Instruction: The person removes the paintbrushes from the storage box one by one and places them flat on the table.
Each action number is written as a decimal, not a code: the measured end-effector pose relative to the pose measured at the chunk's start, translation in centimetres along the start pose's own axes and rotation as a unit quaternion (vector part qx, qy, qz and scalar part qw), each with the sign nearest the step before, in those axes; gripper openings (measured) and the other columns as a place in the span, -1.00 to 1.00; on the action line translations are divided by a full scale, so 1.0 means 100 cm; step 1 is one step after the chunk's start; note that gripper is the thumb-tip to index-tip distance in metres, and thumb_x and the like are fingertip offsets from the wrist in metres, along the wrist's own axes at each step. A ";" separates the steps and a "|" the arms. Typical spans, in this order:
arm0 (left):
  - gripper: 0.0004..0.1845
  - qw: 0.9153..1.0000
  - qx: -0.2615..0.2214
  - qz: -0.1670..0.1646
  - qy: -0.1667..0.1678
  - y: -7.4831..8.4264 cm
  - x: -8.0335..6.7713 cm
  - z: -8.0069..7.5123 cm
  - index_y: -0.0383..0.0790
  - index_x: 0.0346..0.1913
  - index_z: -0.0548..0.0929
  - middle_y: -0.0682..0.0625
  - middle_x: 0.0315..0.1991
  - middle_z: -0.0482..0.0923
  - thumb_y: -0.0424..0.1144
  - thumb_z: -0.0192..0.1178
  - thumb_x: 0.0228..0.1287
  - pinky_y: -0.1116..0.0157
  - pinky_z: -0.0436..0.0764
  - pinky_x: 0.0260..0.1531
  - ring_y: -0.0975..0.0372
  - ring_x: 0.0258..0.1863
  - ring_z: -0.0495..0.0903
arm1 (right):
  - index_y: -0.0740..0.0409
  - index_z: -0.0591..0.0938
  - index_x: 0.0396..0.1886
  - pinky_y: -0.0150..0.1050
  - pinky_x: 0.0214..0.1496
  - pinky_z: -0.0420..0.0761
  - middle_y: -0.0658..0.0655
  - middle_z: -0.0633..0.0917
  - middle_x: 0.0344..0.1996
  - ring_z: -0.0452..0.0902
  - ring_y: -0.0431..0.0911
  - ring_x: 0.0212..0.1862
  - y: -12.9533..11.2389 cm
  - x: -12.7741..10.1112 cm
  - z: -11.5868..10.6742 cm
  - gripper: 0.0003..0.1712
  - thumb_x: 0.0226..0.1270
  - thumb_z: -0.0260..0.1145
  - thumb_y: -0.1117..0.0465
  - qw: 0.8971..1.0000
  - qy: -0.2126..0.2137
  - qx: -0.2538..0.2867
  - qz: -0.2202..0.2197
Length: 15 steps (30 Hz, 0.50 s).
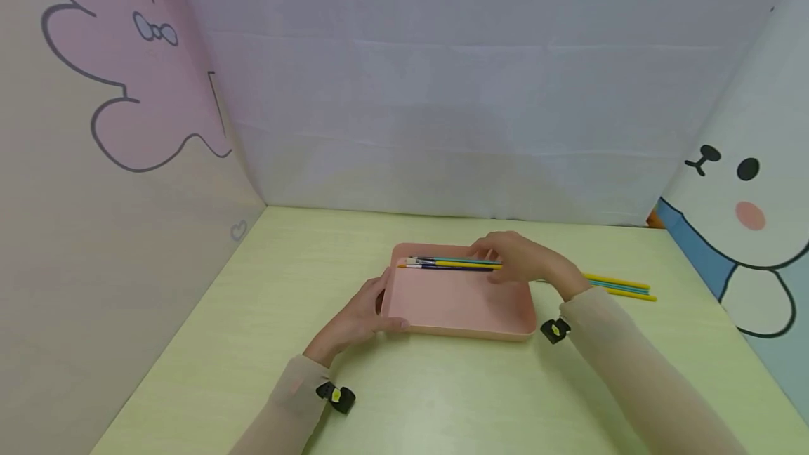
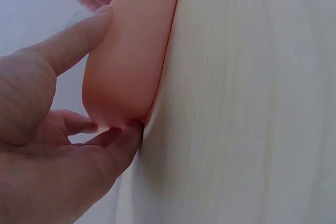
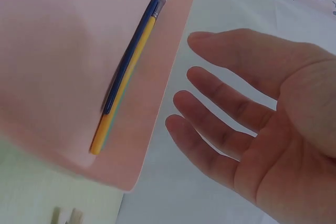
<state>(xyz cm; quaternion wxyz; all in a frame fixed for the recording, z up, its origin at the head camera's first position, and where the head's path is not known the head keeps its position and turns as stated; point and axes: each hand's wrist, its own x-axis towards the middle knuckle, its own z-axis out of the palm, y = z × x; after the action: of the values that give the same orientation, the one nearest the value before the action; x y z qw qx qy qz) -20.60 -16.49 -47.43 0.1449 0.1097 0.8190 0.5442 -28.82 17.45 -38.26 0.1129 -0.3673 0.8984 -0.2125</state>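
A pink tray (image 1: 455, 304) lies on the light green table (image 1: 442, 399). Several paint brushes (image 1: 451, 265) lie along its far rim, bristles to the left. My left hand (image 1: 362, 314) grips the tray's near left corner. In the left wrist view the thumb (image 2: 68, 40) lies on the tray's rim (image 2: 131, 61) and the fingers (image 2: 118, 140) curl under it. My right hand (image 1: 515, 257) hovers over the tray's far right part, by the brush handles. The right wrist view shows this hand (image 3: 236, 119) with spread fingers holding nothing, next to the tray (image 3: 63, 51) and brushes (image 3: 131, 61).
Several more thin brushes (image 1: 622, 288) in yellow and teal lie on the table right of the tray. Cloth walls with cartoon prints close in the table on the left (image 1: 126, 125), back and right (image 1: 746, 195).
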 end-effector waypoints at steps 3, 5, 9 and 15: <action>0.25 1.000 0.007 -0.005 0.003 0.000 0.000 0.000 -0.02 0.76 -0.07 -0.18 0.57 0.13 -0.18 0.61 0.21 -0.05 0.30 0.51 0.01 0.44 0.34 | 0.22 0.64 0.36 0.06 0.21 0.65 0.16 0.71 0.17 0.65 0.11 0.14 -0.002 0.013 0.000 -0.40 0.31 0.50 0.42 1.000 -0.022 0.004 -0.004; 0.25 1.000 0.012 -0.007 0.005 0.000 0.000 0.000 -0.02 0.76 -0.07 -0.18 0.59 0.12 -0.17 0.61 0.21 -0.05 0.29 0.52 0.01 0.47 0.31 | 0.22 0.64 0.37 0.05 0.23 0.64 0.16 0.70 0.19 0.64 0.11 0.16 -0.004 0.022 0.001 -0.39 0.30 0.48 0.43 0.999 -0.037 0.006 -0.003; 0.24 1.000 0.017 -0.007 0.004 0.000 0.000 -0.001 -0.02 0.76 -0.06 -0.18 0.60 0.11 -0.15 0.61 0.22 -0.07 0.27 0.53 0.00 0.51 0.26 | 0.21 0.62 0.38 0.03 0.25 0.63 0.13 0.70 0.20 0.63 0.09 0.18 -0.009 0.039 0.004 -0.36 0.27 0.45 0.46 0.998 -0.061 0.006 -0.004; 0.22 1.000 0.012 -0.002 -0.001 -0.001 0.000 -0.001 -0.02 0.76 -0.06 -0.18 0.61 0.09 -0.15 0.60 0.24 -0.08 0.26 0.53 0.00 0.52 0.24 | 0.16 0.60 0.42 0.05 0.33 0.58 0.13 0.68 0.24 0.59 0.10 0.25 -0.012 0.058 0.013 -0.32 0.28 0.41 0.48 0.996 -0.086 0.011 0.025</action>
<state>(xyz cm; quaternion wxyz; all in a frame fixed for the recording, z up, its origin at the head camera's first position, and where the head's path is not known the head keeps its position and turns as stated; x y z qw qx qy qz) -20.61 -16.65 -47.47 0.1453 0.1099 0.8254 0.5344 -31.65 12.17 -39.14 0.1990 -0.3609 0.8918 -0.1869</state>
